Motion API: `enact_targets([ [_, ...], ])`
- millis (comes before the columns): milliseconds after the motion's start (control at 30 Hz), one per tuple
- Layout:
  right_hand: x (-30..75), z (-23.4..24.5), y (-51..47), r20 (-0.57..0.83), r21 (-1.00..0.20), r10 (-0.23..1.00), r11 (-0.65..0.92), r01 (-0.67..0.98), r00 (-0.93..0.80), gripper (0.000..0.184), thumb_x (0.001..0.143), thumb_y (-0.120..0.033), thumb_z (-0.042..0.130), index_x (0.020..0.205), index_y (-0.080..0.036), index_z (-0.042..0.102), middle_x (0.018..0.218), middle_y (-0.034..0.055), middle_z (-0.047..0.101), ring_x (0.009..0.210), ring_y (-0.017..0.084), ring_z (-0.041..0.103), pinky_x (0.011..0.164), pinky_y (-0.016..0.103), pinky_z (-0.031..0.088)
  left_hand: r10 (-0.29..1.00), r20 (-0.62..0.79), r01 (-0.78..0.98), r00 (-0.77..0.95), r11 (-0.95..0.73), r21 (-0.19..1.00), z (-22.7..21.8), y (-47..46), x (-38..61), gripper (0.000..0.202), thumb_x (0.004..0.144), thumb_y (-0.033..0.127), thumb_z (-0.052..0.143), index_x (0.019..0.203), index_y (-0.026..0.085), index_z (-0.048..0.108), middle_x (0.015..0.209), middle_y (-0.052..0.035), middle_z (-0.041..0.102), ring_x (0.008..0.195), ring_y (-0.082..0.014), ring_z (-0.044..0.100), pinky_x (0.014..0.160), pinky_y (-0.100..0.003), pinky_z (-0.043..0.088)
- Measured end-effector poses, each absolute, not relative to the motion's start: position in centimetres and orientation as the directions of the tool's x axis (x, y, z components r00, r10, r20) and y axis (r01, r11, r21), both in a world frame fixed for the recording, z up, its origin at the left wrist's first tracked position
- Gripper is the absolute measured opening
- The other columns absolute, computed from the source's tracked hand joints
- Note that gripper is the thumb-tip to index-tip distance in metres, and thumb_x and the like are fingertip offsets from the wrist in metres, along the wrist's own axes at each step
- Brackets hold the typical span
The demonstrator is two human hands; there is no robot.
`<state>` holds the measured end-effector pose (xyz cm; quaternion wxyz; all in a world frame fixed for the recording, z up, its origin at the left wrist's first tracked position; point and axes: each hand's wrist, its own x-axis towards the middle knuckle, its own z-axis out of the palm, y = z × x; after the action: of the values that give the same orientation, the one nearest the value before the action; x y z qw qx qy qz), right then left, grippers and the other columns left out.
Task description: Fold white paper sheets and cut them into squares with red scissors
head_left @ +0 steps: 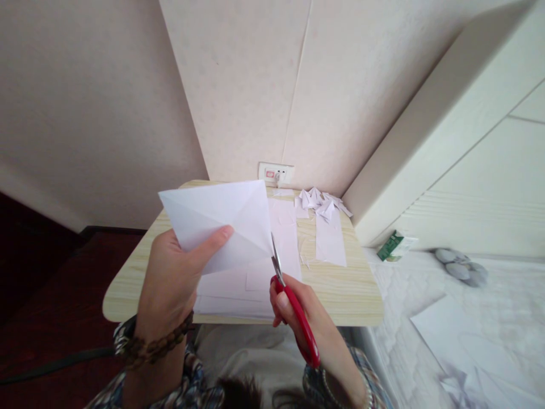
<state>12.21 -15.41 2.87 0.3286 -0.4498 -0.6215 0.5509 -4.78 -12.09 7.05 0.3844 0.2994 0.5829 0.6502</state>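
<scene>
My left hand point(183, 261) pinches a creased white sheet of paper point(230, 207), thumb on top, and holds it up above the table. Diagonal fold lines meet near the sheet's middle. My right hand point(298, 307) grips red-handled scissors point(303, 324), whose blades point up and away from me. The blade tips are at the sheet's right corner; whether the paper lies between them I cannot tell. Below the held sheet, more white paper point(285, 227) lies flat on the table, partly hidden by my hands and the sheet.
Several folded paper pieces point(326, 209) and a paper strip point(331, 241) lie on the wooden table point(353, 295). Thin paper scraps point(305, 255) are beside them. A wall socket point(276, 173) is behind. On the bed at right are a green-and-white carton point(394, 247), a grey object point(460, 267) and paper sheets point(451, 329).
</scene>
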Motion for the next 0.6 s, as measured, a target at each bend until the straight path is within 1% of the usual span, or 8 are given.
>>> enact_targets([
  [233,12.42,3.08,-15.37,-0.067,-0.975,0.93,0.016,0.223,-0.362,0.057,0.077,-0.077,0.036,0.065,-0.021,0.042,0.058,-0.0016,0.045,0.055,0.014,0.043,0.054,0.028,0.036,0.852,-0.059,-0.153,-0.52,-0.026,0.988,7.22,-12.13,-4.52,0.025,0.052,0.023,0.083,0.074,0.018,0.073,0.068,0.0045,0.076,0.054,-0.0092,0.066,0.05,-0.014,0.053],
  [400,12.41,3.08,-15.42,-0.055,-0.978,0.933,0.022,0.208,-0.357,0.057,0.079,-0.076,0.035,0.066,-0.021,0.041,0.057,-0.0021,0.044,0.055,0.013,0.042,0.053,0.027,0.035,0.851,-0.043,-0.162,-0.523,-0.05,0.985,7.37,-12.16,-4.33,0.025,0.052,0.021,0.083,0.074,0.018,0.073,0.071,0.0049,0.076,0.056,-0.0088,0.066,0.051,-0.014,0.053],
  [567,12.22,3.37,-15.47,-0.053,-0.983,0.939,0.01,0.183,-0.34,0.057,0.079,-0.076,0.034,0.064,-0.021,0.039,0.055,-0.003,0.043,0.051,0.011,0.04,0.05,0.025,0.034,0.85,-0.056,-0.196,-0.523,-0.056,0.979,7.47,-12.19,-4.22,0.03,0.052,0.02,0.083,0.08,0.017,0.073,0.075,0.0033,0.077,0.06,-0.0108,0.068,0.055,-0.017,0.054],
  [600,12.19,3.46,-15.49,-0.058,-0.983,0.941,0.005,0.184,-0.334,0.057,0.079,-0.076,0.034,0.064,-0.021,0.039,0.054,-0.0033,0.042,0.051,0.011,0.039,0.049,0.025,0.034,0.85,-0.056,-0.193,-0.523,-0.054,0.98,7.5,-12.2,-4.2,0.03,0.052,0.02,0.083,0.079,0.016,0.073,0.074,0.0028,0.077,0.059,-0.011,0.068,0.053,-0.017,0.054],
])
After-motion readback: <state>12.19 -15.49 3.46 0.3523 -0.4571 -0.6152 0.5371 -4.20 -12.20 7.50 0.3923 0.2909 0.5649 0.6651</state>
